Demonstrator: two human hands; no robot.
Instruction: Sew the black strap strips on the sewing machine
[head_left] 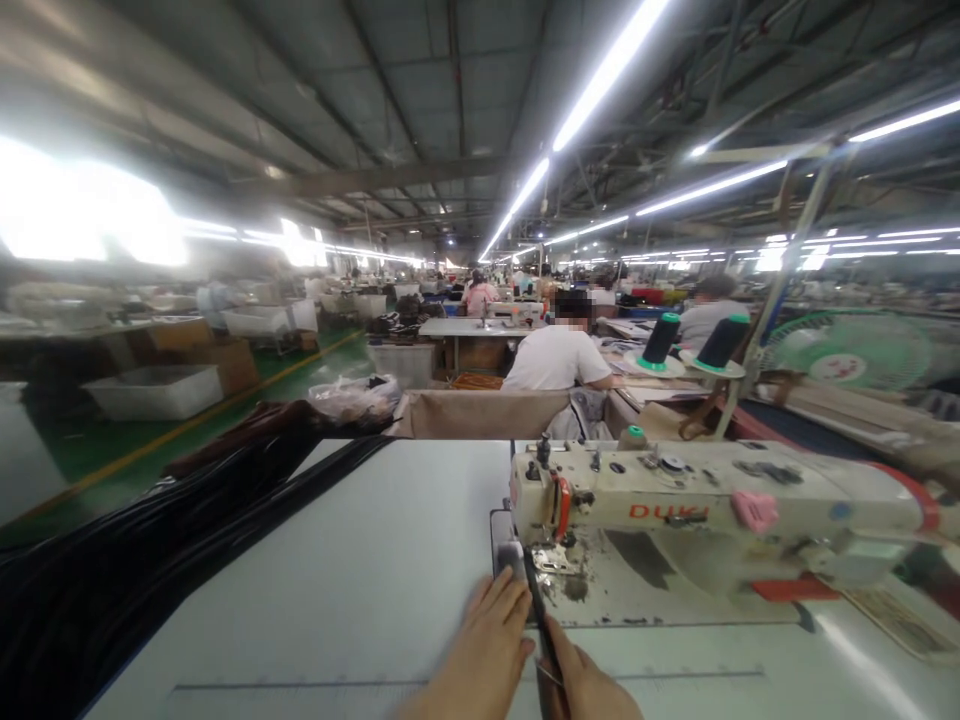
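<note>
A narrow black strip of material (537, 598) runs from below the presser foot toward me along the left side of a sewing machine (720, 510). My left hand (491, 635) lies with its fingers stretched out beside the strip, the fingertips at the shiny metal plate (510, 560) left of the needle area. Close by on the right, my right hand (589, 680) has its fingers closed on the near part of the strip. A thin light thread (551, 675) shows between the hands. The needle tip is too small to make out.
Long black pieces of material (187, 550) hang over the white table (337, 580) on its left. Two dark thread cones (660, 342) stand behind the machine, near a green fan (847, 350). A person in a white shirt (555, 358) sits ahead, beyond a beige fabric-sided bin (480, 412).
</note>
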